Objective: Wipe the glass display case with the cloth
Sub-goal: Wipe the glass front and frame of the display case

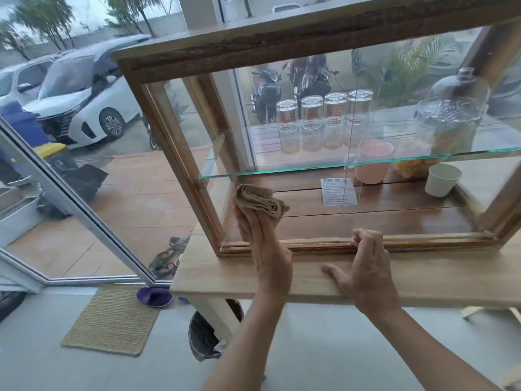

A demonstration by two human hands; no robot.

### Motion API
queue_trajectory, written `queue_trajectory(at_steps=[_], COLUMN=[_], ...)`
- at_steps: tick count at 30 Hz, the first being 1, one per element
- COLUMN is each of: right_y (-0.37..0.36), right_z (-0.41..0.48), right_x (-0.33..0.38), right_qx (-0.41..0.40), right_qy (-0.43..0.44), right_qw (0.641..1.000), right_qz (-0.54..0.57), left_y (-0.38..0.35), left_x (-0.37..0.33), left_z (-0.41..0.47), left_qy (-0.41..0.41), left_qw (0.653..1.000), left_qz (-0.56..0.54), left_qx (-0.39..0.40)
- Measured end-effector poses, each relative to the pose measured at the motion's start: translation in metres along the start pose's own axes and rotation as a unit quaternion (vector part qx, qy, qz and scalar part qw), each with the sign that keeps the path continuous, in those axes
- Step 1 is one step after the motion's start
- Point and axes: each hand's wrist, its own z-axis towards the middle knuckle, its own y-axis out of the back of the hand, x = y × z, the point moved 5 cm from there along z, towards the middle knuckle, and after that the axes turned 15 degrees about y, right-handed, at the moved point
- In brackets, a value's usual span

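Pressing a folded cloth (pixel 260 203) against the lower left glass of the display case (pixel 180 142), the left hand (pixel 265 244) clamps it. Right hand (pixel 363 266), fingers curled and empty, rests at the case's bottom rail.

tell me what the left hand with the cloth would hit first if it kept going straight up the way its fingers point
Most likely the edge of the glass shelf, just above the cloth in the left hand. Depth is unclear: if the cloth is outside the front pane, it would slide up the glass instead.

Head view, downward, near display case (pixel 174 153)
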Motion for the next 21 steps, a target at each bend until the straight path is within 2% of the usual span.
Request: queue_trajectory(at_steps=[2, 4, 6, 8, 10, 14, 19, 21], right_y=[0.000, -0.001, 0.000, 0.000, 0.000, 0.000, 0.004, 0.005], right_z=[0.000, -0.001, -0.001, -0.001, -0.001, -0.001, -0.002, -0.002], right_x=[0.000, 0.000, 0.000, 0.000, 0.000, 0.001, 0.001, 0.001], right_qx=[0.003, 0.006, 0.004, 0.003, 0.001, 0.000, 0.004, 0.012], right_qy=[0.000, 0.001, -0.001, -0.002, -0.003, -0.001, -0.001, -0.009], right_qw=[1.000, 1.000, 1.000, 1.000, 1.000, 1.000, 1.000, 1.000], right_qz=[0.003, 0.006, 0.010, 0.010, 0.007, 0.005, 0.007, 0.024], left_y=[0.003, 0.013, 0.025, 0.024, 0.006, -0.014, -0.002, 0.009], left_x=[-0.011, 0.005, 0.026, 0.030, 0.017, -0.033, -0.052, -0.052], left_z=[0.006, 0.019, 0.026, 0.014, -0.010, -0.035, -0.037, -0.039], left_qy=[-0.003, -0.022, 0.024, 0.099, 0.167, 0.248, 0.276, 0.311], left_qw=[1.000, 0.999, 0.996, 0.991, 0.984, 0.960, 0.938, 0.908], left_qz=[-0.007, 0.023, 0.031, 0.004, -0.026, -0.128, -0.200, -0.260], left_qx=[-0.001, -0.041, -0.086, -0.092, -0.052, 0.018, 0.070, 0.101])
